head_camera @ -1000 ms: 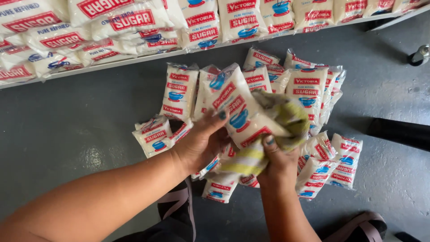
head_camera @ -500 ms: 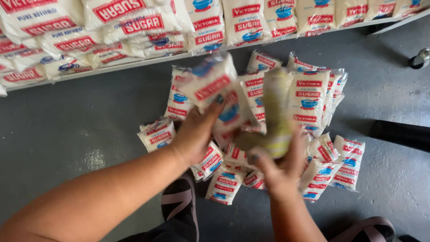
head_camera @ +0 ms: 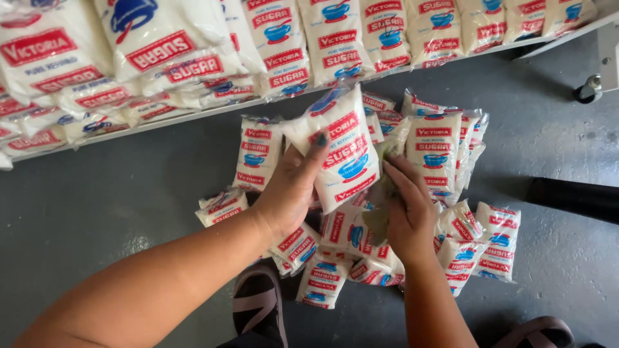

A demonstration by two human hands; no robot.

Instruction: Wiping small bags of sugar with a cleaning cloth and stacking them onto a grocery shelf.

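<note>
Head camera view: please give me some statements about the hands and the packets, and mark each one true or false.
1. The left hand holds up a white sugar packet. True.
2. The right hand is empty. False: it presses a yellowish-green cloth against that packet.
3. More packets lie in a pile on the grey floor. True.
4. The low white shelf at the top is bare. False: it is loaded with sugar packets.
5. The person is barefoot. False: a sandal shows below the left arm.
</note>
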